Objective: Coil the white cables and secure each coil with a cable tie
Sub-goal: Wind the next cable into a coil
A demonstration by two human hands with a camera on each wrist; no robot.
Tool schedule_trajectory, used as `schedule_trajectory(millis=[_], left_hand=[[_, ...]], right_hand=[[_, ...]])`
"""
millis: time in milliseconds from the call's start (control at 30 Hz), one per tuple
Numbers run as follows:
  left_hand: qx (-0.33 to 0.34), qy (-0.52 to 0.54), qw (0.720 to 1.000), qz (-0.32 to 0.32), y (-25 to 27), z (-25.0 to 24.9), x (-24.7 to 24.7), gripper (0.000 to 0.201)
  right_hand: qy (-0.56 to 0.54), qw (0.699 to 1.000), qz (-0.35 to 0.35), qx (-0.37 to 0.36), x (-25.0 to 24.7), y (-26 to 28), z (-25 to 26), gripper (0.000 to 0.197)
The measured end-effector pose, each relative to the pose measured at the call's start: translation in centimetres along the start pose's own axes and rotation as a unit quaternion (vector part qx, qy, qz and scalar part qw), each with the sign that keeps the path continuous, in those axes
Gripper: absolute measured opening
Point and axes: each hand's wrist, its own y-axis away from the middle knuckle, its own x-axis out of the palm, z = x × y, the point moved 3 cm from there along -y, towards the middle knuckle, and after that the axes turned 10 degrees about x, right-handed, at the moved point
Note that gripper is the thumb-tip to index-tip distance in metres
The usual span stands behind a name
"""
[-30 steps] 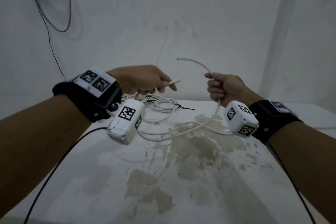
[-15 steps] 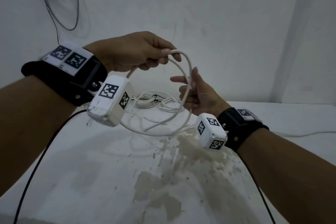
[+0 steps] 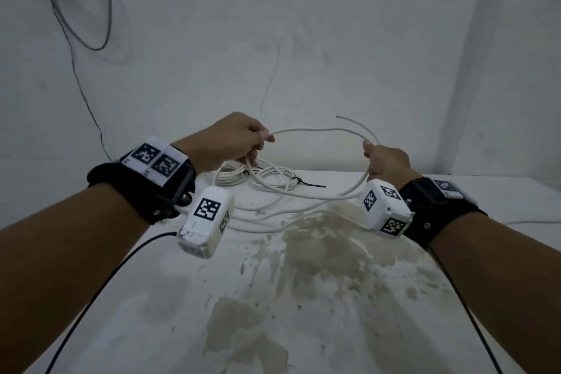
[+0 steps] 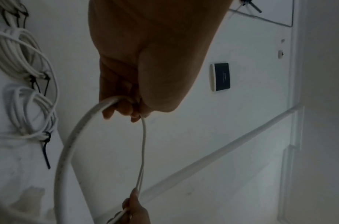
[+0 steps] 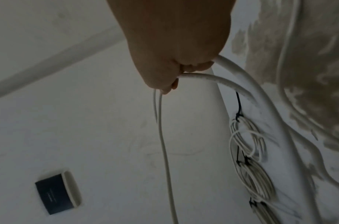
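Note:
I hold a loose white cable (image 3: pixel 318 130) in the air over the table's far side. My left hand (image 3: pixel 261 143) grips one part of it and my right hand (image 3: pixel 368 158) grips another, fingers curled round it. Between them the cable arches on top and a loop (image 3: pixel 303 198) sags to the table. A free end (image 3: pixel 338 116) sticks up near the right hand. In the left wrist view the left hand (image 4: pixel 136 110) clasps the cable (image 4: pixel 143 151). In the right wrist view the right hand (image 5: pixel 168 80) clasps two strands (image 5: pixel 162 144). Two coils (image 3: pixel 230 176) (image 3: pixel 276 181) lie behind, bound with black ties (image 3: pixel 309 184).
The white table (image 3: pixel 303 297) has large patches of peeled paint in the middle. A wall stands right behind it, with a black wire (image 3: pixel 76 70) hanging at the left. A black wall plate (image 4: pixel 220 77) shows in both wrist views. More tied coils (image 5: pixel 259 181) lie along the table's back.
Half a second ago the hands were close together and high, holding a round loop. Now they have drawn apart and the left hand has dropped, stretching the cable between them.

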Motion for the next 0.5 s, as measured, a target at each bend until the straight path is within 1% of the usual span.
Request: schedule_trajectory(millis=[67, 133, 200, 233, 300, 367, 400, 433, 467, 500], left_hand=[[-0.006, 0.005, 1.000, 0.000, -0.4, 0.1, 1.4, 0.024], [0.002, -0.017, 0.999, -0.030, -1.0, -0.1, 2.3, 0.025], [0.020, -0.052, 0.997, -0.060, -1.5, -0.6, 3.0, 0.025], [0.029, -0.066, 0.995, -0.076, -1.7, -0.7, 3.3, 0.025], [0.053, -0.075, 0.990, -0.103, -2.1, -1.0, 3.9, 0.025], [0.098, -0.066, 0.987, -0.112, -2.3, -1.8, 4.5, 0.023], [0.123, -0.053, 0.985, -0.109, -2.4, -2.4, 4.7, 0.023], [0.143, -0.038, 0.983, -0.110, -2.4, -3.1, 4.9, 0.022], [0.158, -0.021, 0.980, -0.119, -2.5, -3.6, 5.0, 0.022], [0.161, -0.002, 0.978, -0.135, -2.6, -4.0, 4.8, 0.021]], right_hand=[[-0.002, 1.000, -0.015, 0.005, -1.1, -0.2, -0.7, 0.049], [-0.067, 0.997, -0.029, -0.006, -1.6, 0.1, -1.0, 0.054], [-0.151, 0.987, -0.033, -0.042, -1.6, 1.2, -0.1, 0.052], [-0.196, 0.978, -0.012, -0.069, -1.2, 1.9, 0.7, 0.048], [-0.262, 0.956, 0.068, -0.110, -0.2, 4.0, 2.7, 0.041], [-0.286, 0.936, 0.165, -0.124, 1.2, 6.4, 4.5, 0.029], [-0.281, 0.930, 0.202, -0.124, 2.0, 7.5, 4.9, 0.022], [-0.260, 0.931, 0.224, -0.123, 2.9, 8.3, 5.2, 0.019], [-0.219, 0.941, 0.226, -0.127, 3.7, 8.9, 5.3, 0.023], [-0.171, 0.953, 0.211, -0.137, 4.5, 9.2, 5.3, 0.031]])
